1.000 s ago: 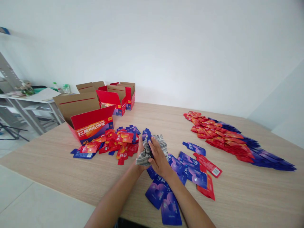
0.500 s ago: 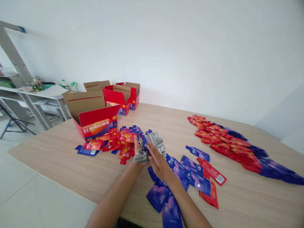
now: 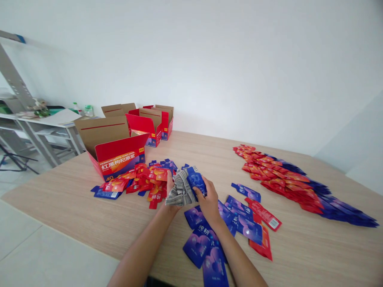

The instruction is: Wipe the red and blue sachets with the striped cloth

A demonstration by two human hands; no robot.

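Observation:
Over the middle of the table, my left hand point(image 3: 171, 190) is closed on a crumpled grey striped cloth point(image 3: 181, 189). My right hand point(image 3: 208, 199) grips a blue pouch point(image 3: 196, 180), its back side up and its upper part against the cloth. Left of my hands lies a heap of red pouches point(image 3: 149, 175) mixed with blue ones. Several loose blue pouches point(image 3: 197, 243) are spread beneath and beside my right forearm. A red pouch point(image 3: 263, 213) with a barcode lies to their right.
An open red carton point(image 3: 119, 157) stands at the left, with more open cartons point(image 3: 149, 123) behind it. Long overlapping rows of red and blue pouches point(image 3: 284, 179) run along the right. A white wall rises behind the table point(image 3: 125, 227).
The blue pouch, earlier largely covered by cloth and fingers, now shows its back at the cloth's right side. My right hand has moved slightly right, and the view has shifted a little.

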